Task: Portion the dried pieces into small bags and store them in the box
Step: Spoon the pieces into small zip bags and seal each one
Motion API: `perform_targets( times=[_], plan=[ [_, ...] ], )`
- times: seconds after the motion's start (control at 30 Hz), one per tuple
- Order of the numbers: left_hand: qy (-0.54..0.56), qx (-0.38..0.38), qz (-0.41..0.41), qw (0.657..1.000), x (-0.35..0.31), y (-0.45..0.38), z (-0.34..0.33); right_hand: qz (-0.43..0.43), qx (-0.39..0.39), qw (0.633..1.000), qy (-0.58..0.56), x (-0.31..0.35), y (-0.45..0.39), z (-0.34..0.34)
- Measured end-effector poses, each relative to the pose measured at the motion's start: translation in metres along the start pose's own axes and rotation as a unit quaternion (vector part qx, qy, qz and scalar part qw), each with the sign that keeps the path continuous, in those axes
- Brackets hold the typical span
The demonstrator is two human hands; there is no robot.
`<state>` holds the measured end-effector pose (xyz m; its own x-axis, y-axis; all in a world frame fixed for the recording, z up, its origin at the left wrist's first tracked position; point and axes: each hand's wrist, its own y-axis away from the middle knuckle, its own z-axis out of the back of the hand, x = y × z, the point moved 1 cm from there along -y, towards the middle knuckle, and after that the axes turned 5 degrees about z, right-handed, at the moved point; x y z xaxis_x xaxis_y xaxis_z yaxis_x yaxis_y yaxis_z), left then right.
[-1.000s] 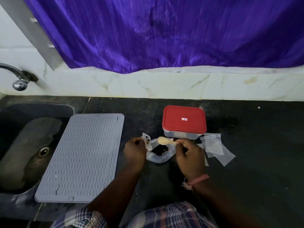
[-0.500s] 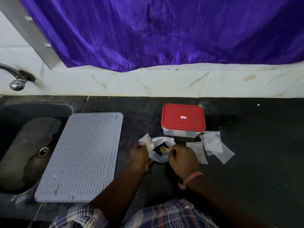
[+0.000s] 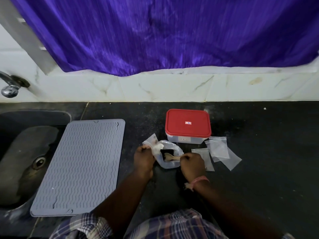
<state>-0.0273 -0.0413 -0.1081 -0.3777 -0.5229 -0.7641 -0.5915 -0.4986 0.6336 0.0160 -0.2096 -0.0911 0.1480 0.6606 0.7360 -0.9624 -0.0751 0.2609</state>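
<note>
A clear plastic bag [image 3: 170, 163] of dark dried pieces [image 3: 164, 153] lies open on the black counter, just in front of a clear box with a red lid [image 3: 188, 125]. My left hand [image 3: 144, 156] grips a small clear bag [image 3: 151, 141] at the big bag's left edge. In my right hand [image 3: 192, 163] is the handle of a small wooden spoon [image 3: 170, 156], and its bowl is down in the dark pieces. Several empty small bags [image 3: 218, 149] lie flat to the right of the box.
A grey ribbed silicone mat [image 3: 81, 166] lies left of my hands, overlapping the sink [image 3: 20, 156]. A tap [image 3: 9, 87] juts out at the far left. White tiles and a purple curtain [image 3: 164, 31] back the counter.
The spoon has gone from above the big bag down into the dark pieces. Both hands have shifted slightly toward me, and the left still holds the small bag.
</note>
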Motion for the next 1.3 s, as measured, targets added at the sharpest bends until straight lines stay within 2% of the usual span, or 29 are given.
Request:
perform_targets(
  times=[0.03,0.1,0.33,0.5,0.67,0.8,0.93,1.0,1.13,1.3],
  plan=[
    [-0.006,0.005,-0.002,1.000,-0.002,0.001,0.000,-0.049,0.001,0.998,-0.049,-0.001,-0.002,0.000],
    [-0.009,0.012,0.010,1.000,-0.006,0.002,-0.001,-0.080,0.006,0.991,-0.103,-0.005,-0.003,0.000],
    [0.010,-0.026,0.043,0.999,-0.002,-0.012,0.005,-0.076,-0.003,0.990,-0.116,-0.014,-0.002,0.002],
    [-0.020,0.005,0.016,1.000,0.002,-0.009,0.004,-0.016,0.001,0.996,-0.088,-0.011,0.004,0.000],
    [-0.008,-0.024,0.027,0.999,-0.003,-0.007,0.004,-0.076,-0.027,0.985,-0.151,-0.013,0.003,0.000],
    [-0.028,-0.061,0.026,0.997,-0.010,0.000,0.003,-0.080,-0.044,0.980,-0.176,-0.017,0.002,0.006],
    [-0.176,-0.139,-0.039,0.974,-0.016,0.000,0.011,-0.071,-0.038,0.972,-0.220,-0.012,0.006,0.008],
    [-0.256,-0.135,-0.079,0.954,-0.021,0.004,0.016,-0.058,-0.036,0.968,-0.241,-0.004,0.010,0.011],
    [-0.263,-0.074,-0.150,0.950,-0.030,0.018,0.017,-0.013,-0.024,0.960,-0.279,0.019,0.013,0.015],
    [-0.335,-0.073,-0.226,0.912,-0.039,0.032,0.005,0.060,-0.044,0.975,-0.211,0.042,0.014,0.014]
  ],
)
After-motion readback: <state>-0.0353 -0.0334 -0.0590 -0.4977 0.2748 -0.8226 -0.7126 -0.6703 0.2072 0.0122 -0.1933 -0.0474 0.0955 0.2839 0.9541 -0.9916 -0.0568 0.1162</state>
